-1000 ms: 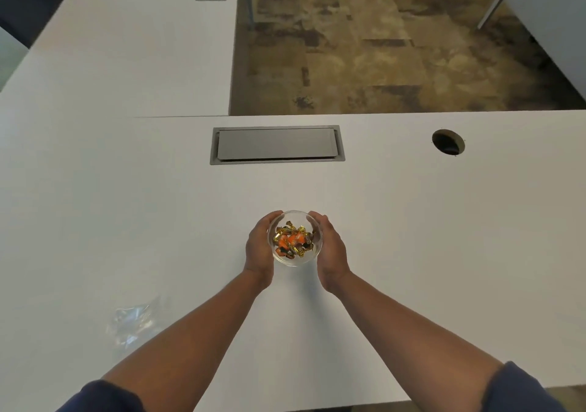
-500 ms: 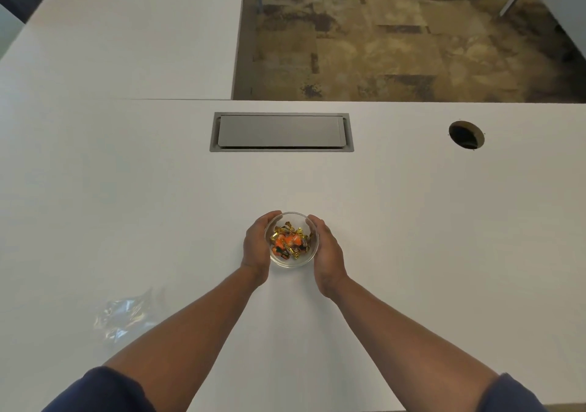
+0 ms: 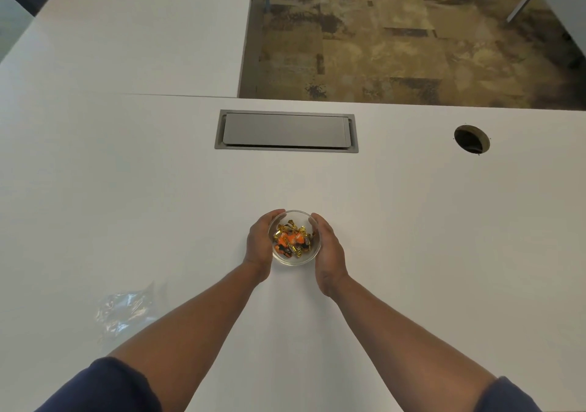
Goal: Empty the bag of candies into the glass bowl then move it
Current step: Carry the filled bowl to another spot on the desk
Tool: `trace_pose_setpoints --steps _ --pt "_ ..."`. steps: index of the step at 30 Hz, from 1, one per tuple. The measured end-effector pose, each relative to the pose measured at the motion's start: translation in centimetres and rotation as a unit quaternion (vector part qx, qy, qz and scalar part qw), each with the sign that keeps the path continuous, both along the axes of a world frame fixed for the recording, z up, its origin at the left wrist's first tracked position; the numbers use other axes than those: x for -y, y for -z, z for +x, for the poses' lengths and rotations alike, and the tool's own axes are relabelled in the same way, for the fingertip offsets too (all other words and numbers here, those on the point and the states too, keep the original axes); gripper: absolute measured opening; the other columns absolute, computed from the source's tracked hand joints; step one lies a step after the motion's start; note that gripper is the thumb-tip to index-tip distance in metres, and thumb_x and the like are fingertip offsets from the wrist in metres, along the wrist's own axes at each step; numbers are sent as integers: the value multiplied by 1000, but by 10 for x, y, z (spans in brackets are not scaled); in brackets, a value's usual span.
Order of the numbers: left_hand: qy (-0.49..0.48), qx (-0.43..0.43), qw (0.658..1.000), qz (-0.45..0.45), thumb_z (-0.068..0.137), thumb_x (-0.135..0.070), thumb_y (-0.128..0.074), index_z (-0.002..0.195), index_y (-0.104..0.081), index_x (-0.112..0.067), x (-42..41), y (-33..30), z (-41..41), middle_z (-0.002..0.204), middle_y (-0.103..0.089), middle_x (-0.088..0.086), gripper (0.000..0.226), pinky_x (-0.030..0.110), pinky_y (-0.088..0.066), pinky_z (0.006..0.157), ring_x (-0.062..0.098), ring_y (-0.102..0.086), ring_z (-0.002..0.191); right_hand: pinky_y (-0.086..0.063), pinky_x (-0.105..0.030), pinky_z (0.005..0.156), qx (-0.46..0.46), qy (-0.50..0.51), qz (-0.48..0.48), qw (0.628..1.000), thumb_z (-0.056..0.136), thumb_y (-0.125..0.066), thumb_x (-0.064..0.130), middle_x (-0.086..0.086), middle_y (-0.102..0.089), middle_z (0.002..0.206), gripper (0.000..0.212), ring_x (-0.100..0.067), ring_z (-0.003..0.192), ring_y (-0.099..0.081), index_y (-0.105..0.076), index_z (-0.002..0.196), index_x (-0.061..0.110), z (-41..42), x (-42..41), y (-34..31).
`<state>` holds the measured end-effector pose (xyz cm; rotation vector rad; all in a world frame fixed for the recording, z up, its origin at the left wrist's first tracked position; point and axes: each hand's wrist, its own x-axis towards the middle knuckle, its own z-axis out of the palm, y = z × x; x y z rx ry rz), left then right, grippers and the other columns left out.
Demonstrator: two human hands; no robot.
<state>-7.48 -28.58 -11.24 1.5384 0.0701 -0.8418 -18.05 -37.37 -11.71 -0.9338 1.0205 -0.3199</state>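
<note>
A small clear glass bowl (image 3: 296, 260) sits on the white table in front of me, filled with several orange and gold wrapped candies (image 3: 291, 240). My left hand (image 3: 260, 243) cups the bowl's left side and my right hand (image 3: 328, 254) cups its right side, both touching the glass. The crumpled clear plastic bag (image 3: 125, 312) lies flat on the table at the near left, beside my left forearm, with no candy visible in it.
A grey cable hatch (image 3: 286, 131) is set into the white table (image 3: 444, 237) beyond the bowl. A round cable hole (image 3: 471, 138) lies at the far right. The table's far edge drops to brown carpet (image 3: 396, 37); a second desk (image 3: 126, 37) adjoins far left.
The bowl stays between both hands and has shifted slightly toward me on the table. The view has tilted, so the hatch and hole sit a little lower right.
</note>
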Motion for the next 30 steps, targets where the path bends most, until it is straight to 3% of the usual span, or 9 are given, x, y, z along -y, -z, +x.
trace_pose_setpoints --steps 5,11,16,20,27,30 --pt "4 12 1000 8 105 -25 -47 103 -76 -32 3 0 3 98 -78 -19 29 18 -57 74 10 -70 102 -46 -34 111 6 -4 3 1000 101 -59 43 7 -65 140 38 -11 130 -58 -66 136 29 5 5 1" --pt "18 11 1000 10 104 -26 -47 99 -77 -31 6 0 12 94 -78 -21 31 27 -55 81 12 -68 104 -48 -31 104 4 -10 1 1000 102 -58 40 7 -65 137 36 -12 129 -58 -65 135 27 11 12 -2" --pt "23 13 1000 12 104 -25 -46 99 -77 -31 5 -1 11 94 -77 -22 32 27 -55 81 13 -68 104 -44 -41 116 -1 -8 5 1000 101 -59 40 6 -65 139 38 -14 130 -58 -65 136 26 9 9 1" --pt "17 -4 1000 6 102 -27 -48 92 -79 -32 5 -2 11 93 -79 -18 33 28 -54 80 12 -69 102 -43 -44 118 1 -2 13 1000 100 -62 39 4 -65 140 39 -16 132 -58 -66 136 25 8 9 2" --pt "11 -14 1000 2 102 -25 -49 97 -79 -28 3 2 10 94 -79 -15 30 28 -55 80 15 -69 104 -42 -45 119 -8 -12 11 1000 98 -64 41 3 -66 141 41 -16 132 -59 -67 135 25 5 7 5" --pt "17 -7 1000 3 103 -27 -48 100 -77 -28 2 -1 10 102 -77 -9 30 28 -54 82 16 -68 106 -39 -45 121 -11 -26 5 1000 102 -58 43 2 -60 149 46 -17 138 -54 -60 144 24 5 7 2"
